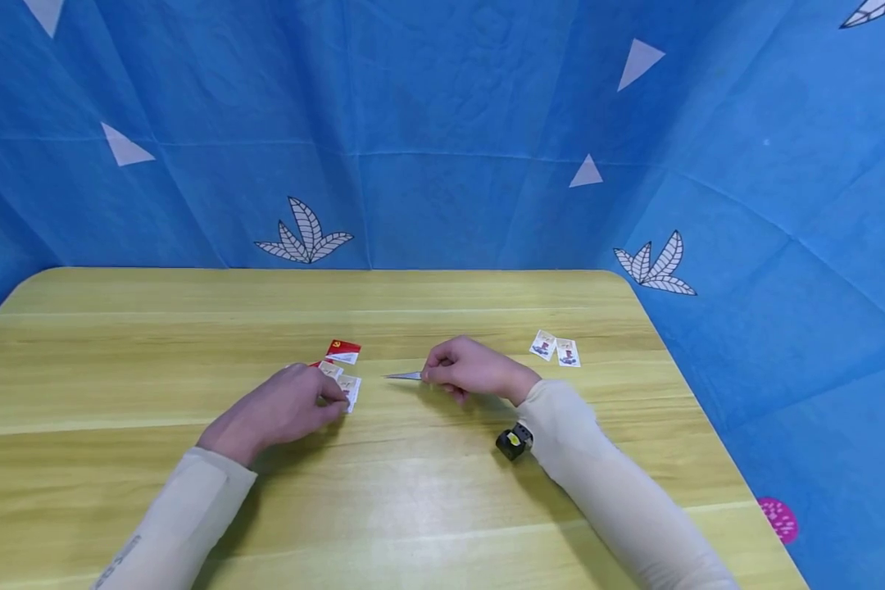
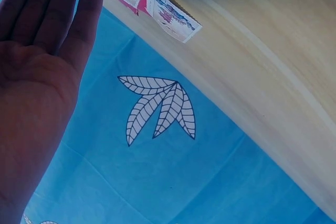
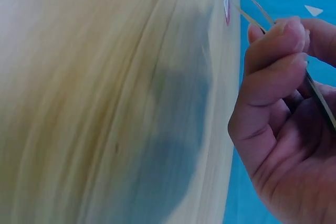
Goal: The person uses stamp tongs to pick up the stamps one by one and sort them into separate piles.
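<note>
My right hand (image 1: pixel 479 369) pinches slim pointed metal tweezers (image 1: pixel 404 376) above the middle of the table, tips toward the left. In the right wrist view the two tips of the tweezers (image 3: pixel 254 15) stand slightly apart with nothing between them. On the left, my left hand (image 1: pixel 280 414) reaches over a small group of stamps. Its fingertips are at the edge of a white stamp (image 1: pixel 350 385); whether they touch it I cannot tell. The left wrist view shows this hand's fingers (image 2: pixel 81 30) stretched out. A red stamp (image 1: pixel 344 347) lies just behind, and another red one is partly covered.
Two more white stamps (image 1: pixel 542 344) lie side by side at the right on the wooden table (image 1: pixel 413 508). A blue patterned cloth (image 1: pixel 442 205) hangs behind the table and along its right side. A small black wrist camera (image 1: pixel 514 441) sits beneath the right sleeve.
</note>
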Demonstrator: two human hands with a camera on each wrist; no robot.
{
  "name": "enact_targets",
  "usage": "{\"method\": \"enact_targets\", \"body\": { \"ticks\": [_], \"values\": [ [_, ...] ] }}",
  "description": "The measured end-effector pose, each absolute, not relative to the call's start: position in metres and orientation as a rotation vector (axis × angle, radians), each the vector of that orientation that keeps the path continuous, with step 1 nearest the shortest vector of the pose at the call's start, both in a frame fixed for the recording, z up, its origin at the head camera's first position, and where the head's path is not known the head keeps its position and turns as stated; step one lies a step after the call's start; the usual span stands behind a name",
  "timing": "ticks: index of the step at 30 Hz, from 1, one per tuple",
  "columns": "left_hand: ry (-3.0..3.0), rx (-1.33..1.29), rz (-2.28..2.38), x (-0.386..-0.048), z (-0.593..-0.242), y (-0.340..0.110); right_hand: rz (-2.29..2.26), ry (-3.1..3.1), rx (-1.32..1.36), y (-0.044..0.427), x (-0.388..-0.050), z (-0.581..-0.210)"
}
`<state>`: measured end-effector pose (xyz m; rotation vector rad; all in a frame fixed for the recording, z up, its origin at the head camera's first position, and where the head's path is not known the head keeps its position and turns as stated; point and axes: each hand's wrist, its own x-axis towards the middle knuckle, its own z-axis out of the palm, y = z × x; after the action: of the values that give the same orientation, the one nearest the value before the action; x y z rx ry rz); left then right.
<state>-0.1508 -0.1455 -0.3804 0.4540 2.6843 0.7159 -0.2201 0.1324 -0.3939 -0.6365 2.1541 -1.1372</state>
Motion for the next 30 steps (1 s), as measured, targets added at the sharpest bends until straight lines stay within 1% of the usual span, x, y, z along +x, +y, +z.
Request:
{"method": "enact_targets", "body": {
  "ticks": [6, 13, 18, 30],
  "values": [
    [2.699, 0.487, 0.714, -0.151, -0.381, -0.146, -1.147, 2.158, -0.64, 0.119, -0.219, -0.394],
    [2.735, 0.595, 0.697, -0.149, -0.382, -0.147, -1.162, 2.158, -0.632, 0.11, -0.219, -0.398],
    [2.731, 0.552, 0.684, -0.15, -0.382, -0.146, -1.167, 2.151, -0.632, 0.107, -0.22, -0.402],
    [2.725, 0.555, 0.704, -0.152, -0.383, -0.146, -1.148, 2.145, -0.644, 0.101, -0.219, -0.404]
  ]
}}
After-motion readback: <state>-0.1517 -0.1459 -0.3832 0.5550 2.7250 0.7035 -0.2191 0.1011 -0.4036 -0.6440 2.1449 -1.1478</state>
